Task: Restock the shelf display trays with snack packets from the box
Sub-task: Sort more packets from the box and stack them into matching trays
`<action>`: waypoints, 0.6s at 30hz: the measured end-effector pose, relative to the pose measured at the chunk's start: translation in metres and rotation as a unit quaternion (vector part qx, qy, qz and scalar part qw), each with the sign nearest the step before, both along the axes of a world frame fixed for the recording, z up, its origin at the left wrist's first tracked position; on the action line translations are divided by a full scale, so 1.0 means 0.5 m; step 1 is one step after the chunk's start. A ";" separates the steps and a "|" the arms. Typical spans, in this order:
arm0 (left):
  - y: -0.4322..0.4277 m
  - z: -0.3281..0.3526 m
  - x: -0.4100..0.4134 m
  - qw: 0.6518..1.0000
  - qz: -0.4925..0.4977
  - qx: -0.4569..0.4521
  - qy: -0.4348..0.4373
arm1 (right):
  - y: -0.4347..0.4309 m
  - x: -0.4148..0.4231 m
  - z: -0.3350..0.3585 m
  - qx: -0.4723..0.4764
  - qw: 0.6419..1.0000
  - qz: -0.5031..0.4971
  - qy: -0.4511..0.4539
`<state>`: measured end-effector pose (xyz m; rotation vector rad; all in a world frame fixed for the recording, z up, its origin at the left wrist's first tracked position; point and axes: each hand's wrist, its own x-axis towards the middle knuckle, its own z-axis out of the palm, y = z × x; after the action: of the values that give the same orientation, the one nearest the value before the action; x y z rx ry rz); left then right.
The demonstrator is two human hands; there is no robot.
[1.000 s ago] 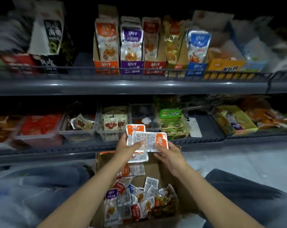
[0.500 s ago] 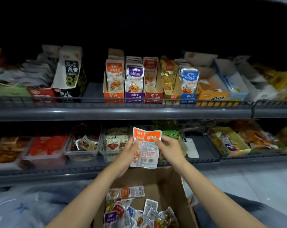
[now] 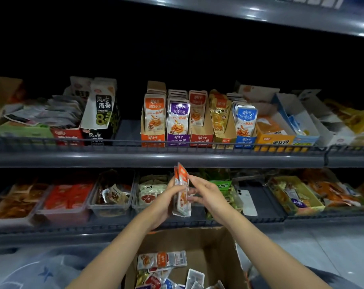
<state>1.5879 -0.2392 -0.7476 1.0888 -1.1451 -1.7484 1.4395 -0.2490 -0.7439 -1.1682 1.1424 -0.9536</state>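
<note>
A small stack of orange-topped snack packets (image 3: 182, 190) stands upright and edge-on between my hands, in front of the lower shelf. My left hand (image 3: 163, 205) grips the stack from the left. My right hand (image 3: 206, 191) touches its right side with spread fingers. Below, the open cardboard box (image 3: 216, 245) holds several loose packets (image 3: 162, 260) in mixed colours. On the upper shelf stand cardboard display trays: orange (image 3: 153, 140), purple (image 3: 178, 140), red (image 3: 200, 139), gold and blue (image 3: 245, 140), each with upright packets.
A wire rail (image 3: 156, 142) runs along the upper shelf's front edge. The lower shelf carries clear plastic bins (image 3: 110, 207) of snacks, a green box (image 3: 220, 184), a white phone (image 3: 247, 202) lying flat, and a yellow tray (image 3: 295, 197). A grey shelf (image 3: 281, 17) hangs overhead.
Both hands have lifted the orange packets out of the box and turned them from flat and face-on to upright and edge-on. My view has tilted up toward the upper shelf.
</note>
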 end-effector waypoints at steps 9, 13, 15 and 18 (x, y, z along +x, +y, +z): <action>-0.018 0.039 0.029 0.991 0.015 -0.044 -0.127 | -0.040 -0.013 0.057 -0.082 0.990 -0.048 0.108; -0.021 0.071 0.037 0.989 -0.029 -0.064 -0.126 | -0.053 -0.018 0.093 -0.041 0.997 0.020 0.055; -0.023 0.086 0.042 0.991 -0.021 -0.081 -0.108 | -0.056 -0.018 0.107 -0.062 0.996 0.025 0.058; -0.028 0.105 0.049 0.991 0.006 -0.092 -0.096 | -0.067 -0.013 0.129 -0.117 0.991 -0.007 0.057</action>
<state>1.6125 -0.2531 -0.6952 1.1661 -1.3838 -1.5192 1.4331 -0.2826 -0.6793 -1.4202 1.1534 -1.0637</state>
